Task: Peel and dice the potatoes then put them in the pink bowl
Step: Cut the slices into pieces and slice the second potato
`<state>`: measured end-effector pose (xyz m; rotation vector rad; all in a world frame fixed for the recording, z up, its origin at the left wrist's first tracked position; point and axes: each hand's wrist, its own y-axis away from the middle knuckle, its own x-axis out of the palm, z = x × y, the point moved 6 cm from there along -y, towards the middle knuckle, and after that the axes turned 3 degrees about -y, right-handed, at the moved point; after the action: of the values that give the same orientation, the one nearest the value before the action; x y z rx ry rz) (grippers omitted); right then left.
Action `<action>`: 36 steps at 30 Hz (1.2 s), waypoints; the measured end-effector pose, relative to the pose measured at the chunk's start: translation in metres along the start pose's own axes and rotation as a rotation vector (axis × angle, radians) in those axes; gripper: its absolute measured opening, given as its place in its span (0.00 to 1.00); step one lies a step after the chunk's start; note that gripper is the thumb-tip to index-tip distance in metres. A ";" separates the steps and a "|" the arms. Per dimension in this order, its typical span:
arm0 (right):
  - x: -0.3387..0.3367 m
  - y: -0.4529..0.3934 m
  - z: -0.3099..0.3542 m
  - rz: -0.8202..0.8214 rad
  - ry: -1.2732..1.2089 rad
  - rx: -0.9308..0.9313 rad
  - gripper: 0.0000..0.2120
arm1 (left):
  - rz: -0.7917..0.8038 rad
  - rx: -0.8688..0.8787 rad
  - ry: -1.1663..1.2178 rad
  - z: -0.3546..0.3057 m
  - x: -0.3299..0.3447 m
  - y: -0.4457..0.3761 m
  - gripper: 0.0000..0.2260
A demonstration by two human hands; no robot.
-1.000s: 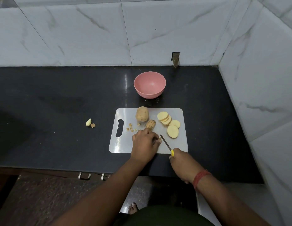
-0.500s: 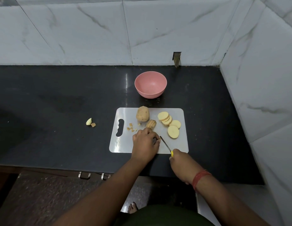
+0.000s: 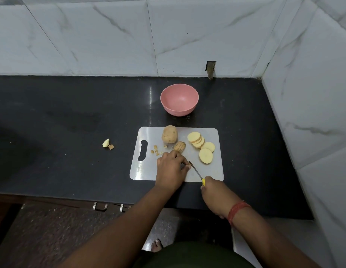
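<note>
A white cutting board [image 3: 141, 171] lies on the black counter. On it sit a whole unpeeled potato [image 3: 169, 134], a partly sliced potato end [image 3: 180, 146], several round potato slices [image 3: 201, 146] and a few small diced bits [image 3: 156, 150]. My left hand [image 3: 171, 168] is curled over something on the board; what it holds is hidden under the fingers. My right hand [image 3: 216, 196] grips a yellow-handled knife [image 3: 196, 172], its blade pointing at the left fingertips. The empty pink bowl [image 3: 179, 99] stands behind the board.
Two potato scraps [image 3: 108, 144] lie on the counter [image 3: 71, 117] left of the board. Marble-tiled walls close the back and the right side. The counter's front edge runs just below the board, with drawer handles [image 3: 108, 206] underneath.
Almost nothing differs; the knife blade has shifted slightly beside my left fingertips, and both hands stay in place on the board.
</note>
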<state>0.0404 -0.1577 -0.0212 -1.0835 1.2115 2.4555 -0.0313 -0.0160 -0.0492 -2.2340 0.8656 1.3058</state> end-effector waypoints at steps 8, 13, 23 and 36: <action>0.002 -0.002 0.002 -0.009 0.072 0.008 0.04 | -0.015 0.043 -0.030 -0.001 -0.001 0.002 0.04; 0.001 -0.003 0.001 -0.033 0.072 0.000 0.03 | -0.013 0.036 -0.058 -0.003 -0.001 0.002 0.06; 0.001 -0.007 -0.003 -0.011 0.087 0.004 0.03 | -0.011 0.041 -0.065 -0.002 -0.001 0.003 0.06; -0.002 -0.005 -0.020 -0.002 0.222 -0.032 0.03 | -0.008 0.056 -0.090 -0.003 -0.003 0.002 0.05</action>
<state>0.0547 -0.1694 -0.0306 -1.3966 1.2333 2.4115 -0.0321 -0.0186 -0.0452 -2.1168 0.8486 1.3510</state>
